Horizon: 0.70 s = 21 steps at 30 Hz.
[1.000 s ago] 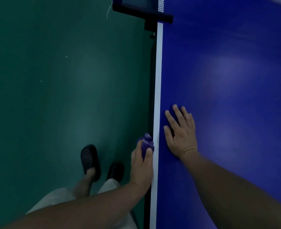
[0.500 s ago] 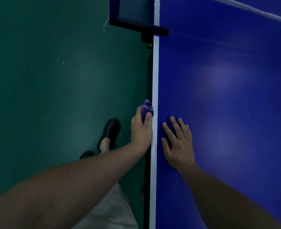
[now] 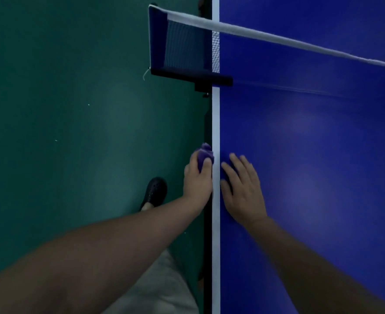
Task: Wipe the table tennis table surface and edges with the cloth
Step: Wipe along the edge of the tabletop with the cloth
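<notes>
The blue table tennis table (image 3: 311, 143) fills the right half of the view, with a white side line (image 3: 215, 123) along its left edge. My left hand (image 3: 198, 180) is shut on a bunched purple cloth (image 3: 204, 155) and presses it against the table's side edge, just outside the white line. My right hand (image 3: 243, 191) lies flat on the blue surface beside it, fingers spread, holding nothing.
The net (image 3: 277, 39) with its white top band crosses the table ahead, and its dark post and clamp (image 3: 187, 73) stick out over the left edge. The green floor (image 3: 73, 109) lies to the left, where my black shoe (image 3: 155, 191) stands.
My left hand has slid the cloth forward along the table's edge toward the net. I have stepped forward, my right hand has moved along the surface, and the net looks closer.
</notes>
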Each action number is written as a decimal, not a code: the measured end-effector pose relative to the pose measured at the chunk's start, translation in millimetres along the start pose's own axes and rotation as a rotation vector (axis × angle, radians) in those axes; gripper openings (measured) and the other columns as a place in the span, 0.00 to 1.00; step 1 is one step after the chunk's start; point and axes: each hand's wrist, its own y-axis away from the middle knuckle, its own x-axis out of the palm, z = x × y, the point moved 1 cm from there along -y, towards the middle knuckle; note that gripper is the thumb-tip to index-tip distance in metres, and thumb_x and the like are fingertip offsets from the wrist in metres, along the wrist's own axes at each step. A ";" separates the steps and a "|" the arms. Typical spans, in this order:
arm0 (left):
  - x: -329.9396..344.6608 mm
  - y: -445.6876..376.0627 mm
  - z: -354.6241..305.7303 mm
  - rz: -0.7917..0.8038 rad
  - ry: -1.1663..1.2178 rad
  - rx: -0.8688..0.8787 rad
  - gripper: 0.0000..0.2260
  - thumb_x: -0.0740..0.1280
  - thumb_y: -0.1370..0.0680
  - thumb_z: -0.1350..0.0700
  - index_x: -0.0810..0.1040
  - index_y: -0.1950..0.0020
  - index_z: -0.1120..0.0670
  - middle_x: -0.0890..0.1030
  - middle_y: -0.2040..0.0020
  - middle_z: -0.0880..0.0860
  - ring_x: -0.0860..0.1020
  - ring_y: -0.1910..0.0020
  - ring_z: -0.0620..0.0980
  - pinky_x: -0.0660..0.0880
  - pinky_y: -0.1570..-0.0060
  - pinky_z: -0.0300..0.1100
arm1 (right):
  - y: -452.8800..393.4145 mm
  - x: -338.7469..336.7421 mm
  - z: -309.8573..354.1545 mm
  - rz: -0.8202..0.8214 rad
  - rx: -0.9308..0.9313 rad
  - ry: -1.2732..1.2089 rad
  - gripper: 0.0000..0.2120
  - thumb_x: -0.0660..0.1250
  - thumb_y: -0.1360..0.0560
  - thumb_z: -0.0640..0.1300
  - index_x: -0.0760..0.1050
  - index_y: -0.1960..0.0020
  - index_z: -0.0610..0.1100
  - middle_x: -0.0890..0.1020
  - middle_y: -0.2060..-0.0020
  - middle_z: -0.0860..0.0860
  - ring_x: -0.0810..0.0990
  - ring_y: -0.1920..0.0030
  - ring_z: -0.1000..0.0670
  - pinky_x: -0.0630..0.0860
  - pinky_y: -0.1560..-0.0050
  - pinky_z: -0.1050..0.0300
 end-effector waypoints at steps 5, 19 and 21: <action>0.7 -46.5 -34.9 0.021 0.030 0.003 0.20 0.59 0.19 0.43 0.68 0.26 0.40 0.75 0.33 0.50 0.76 0.37 0.48 0.72 0.32 0.54 | -106.2 1.4 -1.5 0.061 0.093 0.022 0.22 0.57 0.16 0.48 0.67 0.24 0.44 0.62 0.21 0.44 0.55 0.21 0.42 0.53 0.21 0.42; 8.8 -63.0 -70.5 -0.073 0.121 -0.094 0.21 0.62 0.17 0.48 0.64 0.25 0.43 0.77 0.33 0.49 0.77 0.38 0.46 0.74 0.36 0.46 | -129.3 11.7 4.6 0.045 0.162 0.077 0.24 0.51 0.18 0.49 0.64 0.23 0.49 0.61 0.21 0.48 0.53 0.20 0.44 0.50 0.21 0.42; 13.0 -95.6 -96.0 -0.110 0.077 -0.049 0.14 0.63 0.17 0.48 0.69 0.31 0.44 0.79 0.39 0.48 0.79 0.42 0.45 0.75 0.41 0.41 | -129.4 10.4 3.1 0.035 0.156 0.070 0.23 0.52 0.18 0.49 0.64 0.23 0.50 0.61 0.21 0.48 0.53 0.20 0.44 0.50 0.21 0.42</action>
